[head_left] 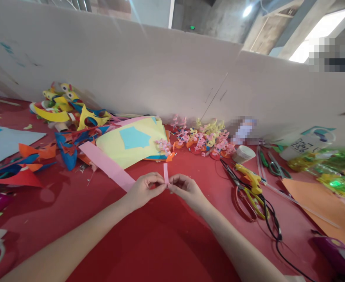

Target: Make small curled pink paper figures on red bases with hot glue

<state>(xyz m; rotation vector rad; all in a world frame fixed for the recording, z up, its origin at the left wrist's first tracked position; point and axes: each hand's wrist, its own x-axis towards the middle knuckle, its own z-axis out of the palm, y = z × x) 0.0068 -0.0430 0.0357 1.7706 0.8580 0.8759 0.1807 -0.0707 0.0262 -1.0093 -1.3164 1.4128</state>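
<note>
A narrow pink paper strip [166, 172] stands up between my hands, its lower end pinched at the fingertips. My left hand [149, 188] grips that end from the left, thumb against fingers. From the other side, my right hand [187, 190] pinches the same end. Just beyond the strip lies a small orange paper piece [170, 157] beside pink paper curls [163, 145]. A longer pink paper band [108, 166] runs diagonally to the table near my left hand, partly over a yellow sheet [116, 150].
On the red table [160, 235], scissors [239, 188] and a yellow glue gun [250, 178] with a black cord lie right. Several curled paper pieces [202, 139] line the white partition [160, 70]. Blue and orange scraps [65, 150] are left; an orange sheet [322, 203] is far right.
</note>
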